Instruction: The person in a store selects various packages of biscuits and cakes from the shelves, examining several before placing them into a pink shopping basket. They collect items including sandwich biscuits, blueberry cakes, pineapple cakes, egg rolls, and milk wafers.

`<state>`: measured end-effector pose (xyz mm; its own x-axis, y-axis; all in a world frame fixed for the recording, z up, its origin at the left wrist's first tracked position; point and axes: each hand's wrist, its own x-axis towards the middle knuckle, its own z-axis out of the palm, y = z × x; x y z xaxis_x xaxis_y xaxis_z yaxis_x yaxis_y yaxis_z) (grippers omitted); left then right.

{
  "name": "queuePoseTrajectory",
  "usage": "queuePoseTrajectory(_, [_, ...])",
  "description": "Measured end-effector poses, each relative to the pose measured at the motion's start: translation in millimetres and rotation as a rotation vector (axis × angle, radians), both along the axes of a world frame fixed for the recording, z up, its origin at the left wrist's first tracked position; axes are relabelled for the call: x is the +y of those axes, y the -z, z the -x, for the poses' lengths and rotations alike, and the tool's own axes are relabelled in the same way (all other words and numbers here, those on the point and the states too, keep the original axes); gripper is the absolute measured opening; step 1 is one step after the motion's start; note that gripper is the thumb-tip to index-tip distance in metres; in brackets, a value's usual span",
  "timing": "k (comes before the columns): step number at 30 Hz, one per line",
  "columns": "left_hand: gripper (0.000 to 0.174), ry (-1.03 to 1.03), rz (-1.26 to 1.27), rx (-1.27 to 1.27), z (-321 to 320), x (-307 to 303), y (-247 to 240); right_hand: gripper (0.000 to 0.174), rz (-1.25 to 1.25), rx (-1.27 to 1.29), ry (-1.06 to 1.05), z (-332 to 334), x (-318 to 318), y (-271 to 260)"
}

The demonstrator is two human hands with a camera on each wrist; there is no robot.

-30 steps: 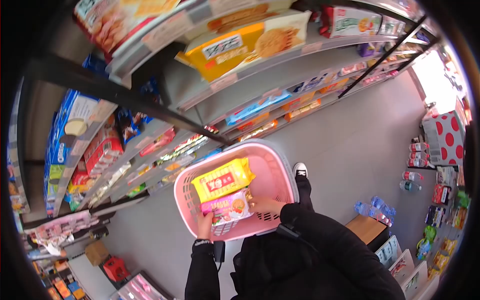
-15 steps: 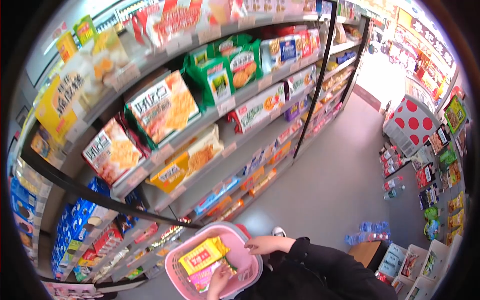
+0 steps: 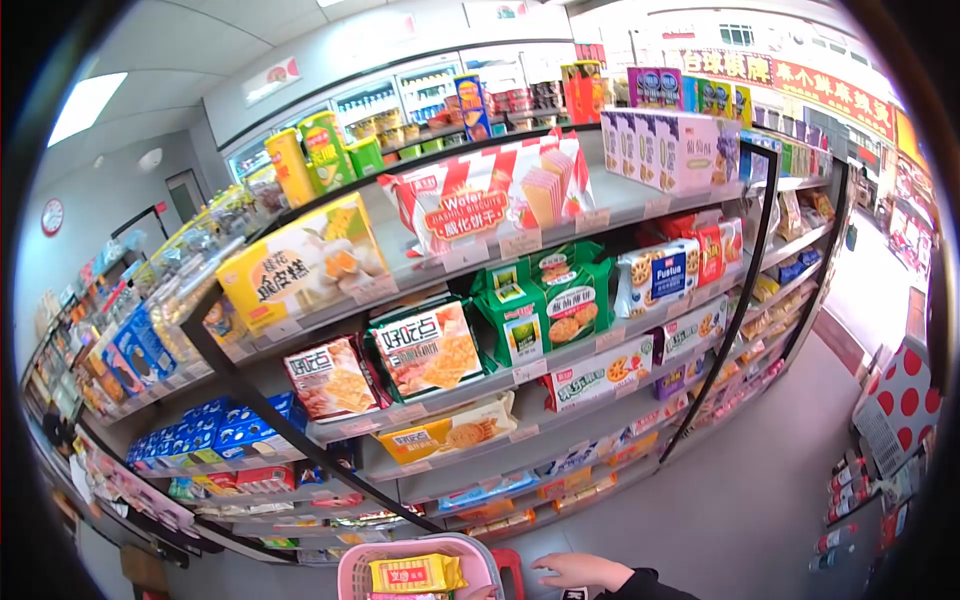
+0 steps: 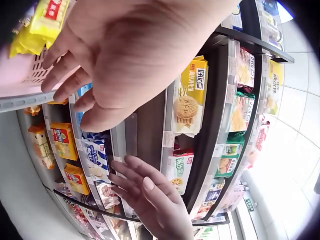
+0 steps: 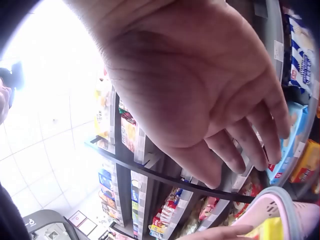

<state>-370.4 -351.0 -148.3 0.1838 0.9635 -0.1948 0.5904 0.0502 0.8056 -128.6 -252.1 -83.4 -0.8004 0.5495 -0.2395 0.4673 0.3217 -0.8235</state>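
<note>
A pink basket (image 3: 352, 578) stands at the bottom of the head view, with a yellow package (image 3: 415, 574) and part of a pink box (image 3: 408, 597) inside. Only a sliver of my left hand (image 3: 484, 593) shows there, over the basket; in the left wrist view my left hand (image 4: 132, 55) has loosely extended fingers, holding nothing, near the yellow package (image 4: 42, 25). To the basket's right, my right hand (image 3: 582, 570) is held out with nothing in it. Its fingers are spread in the right wrist view, where my right hand (image 5: 195, 85) hides part of the shelves.
Shelves of boxed and bagged snacks rise in front, including a red-and-white wafer bag (image 3: 490, 195), green packs (image 3: 548, 305) and a yellow biscuit pack (image 3: 447, 430). A red stool (image 3: 510, 570) is beside the basket. Bottles (image 3: 848, 490) and a polka-dot box (image 3: 900, 400) stand at right.
The head view has tilted up toward the shelves, so the basket sits lower in it. Both hands have let go of the pink box, and my right hand is now outside the basket.
</note>
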Motion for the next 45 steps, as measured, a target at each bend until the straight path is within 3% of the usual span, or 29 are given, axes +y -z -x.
queuePoseTrajectory(1, [0.030,0.011,0.003,-0.004,-4,0,-7,0.044,0.043,-0.015,0.012,-4,-3,-3])
queuePoseTrajectory(2, [0.031,0.023,0.010,0.000,-4,-1,-5,0.042,-0.056,0.137,0.094,-5,-14,39])
queuePoseTrajectory(5, [0.033,0.031,-0.034,-0.022,4,-14,22,0.044,-0.074,0.087,0.146,-14,-32,5])
queuePoseTrajectory(9, [0.036,0.137,0.091,0.072,9,-23,7,0.047,-0.083,0.026,0.137,-22,-62,-6])
queuePoseTrajectory(11, [0.037,0.187,0.023,0.096,11,-34,-10,0.045,-0.098,0.044,0.194,-22,-84,-8])
queuePoseTrajectory(13, [0.037,0.087,0.037,-0.065,15,-49,-12,0.044,-0.126,0.049,0.240,-23,-107,-17])
queuePoseTrajectory(15, [0.037,0.121,-0.054,-0.065,23,-68,-8,0.043,-0.065,0.017,0.244,-21,-126,-27])
queuePoseTrajectory(17, [0.037,0.063,0.074,-0.070,28,-87,1,0.043,-0.070,0.020,0.269,-21,-146,-24])
queuePoseTrajectory(24, [0.034,0.050,0.043,0.064,18,-119,-26,0.041,0.007,-0.002,0.339,-35,-197,-33])
queuePoseTrajectory(27, [0.034,0.089,0.036,0.081,15,-118,-37,0.041,0.019,-0.011,0.366,-40,-200,-36])
queuePoseTrajectory(36, [0.027,0.097,-0.064,-0.004,-1,-88,-12,0.040,-0.041,0.035,0.346,-66,-161,-23])
queuePoseTrajectory(37, [0.027,0.108,-0.062,-0.003,-4,-77,5,0.039,-0.053,0.048,0.357,-75,-155,-22])
queuePoseTrajectory(39, [0.025,0.040,0.175,-0.223,-12,-53,49,0.039,-0.057,0.059,0.381,-98,-143,-19])
queuePoseTrajectory(40, [0.024,0.063,0.046,-0.061,-39,-47,5,0.039,-0.066,0.047,0.398,-112,-135,-20])
queuePoseTrajectory(43, [0.026,0.085,-0.088,-0.127,-87,-15,-4,0.039,-0.075,0.014,0.438,-157,-109,-24])
queuePoseTrajectory(44, [0.034,0.124,0.073,-0.046,-96,4,-7,0.040,-0.079,0.001,0.465,-172,-102,-24])
queuePoseTrajectory(45, [0.034,0.122,0.081,-0.046,-112,15,-9,0.040,-0.071,-0.001,0.463,-186,-95,-27])
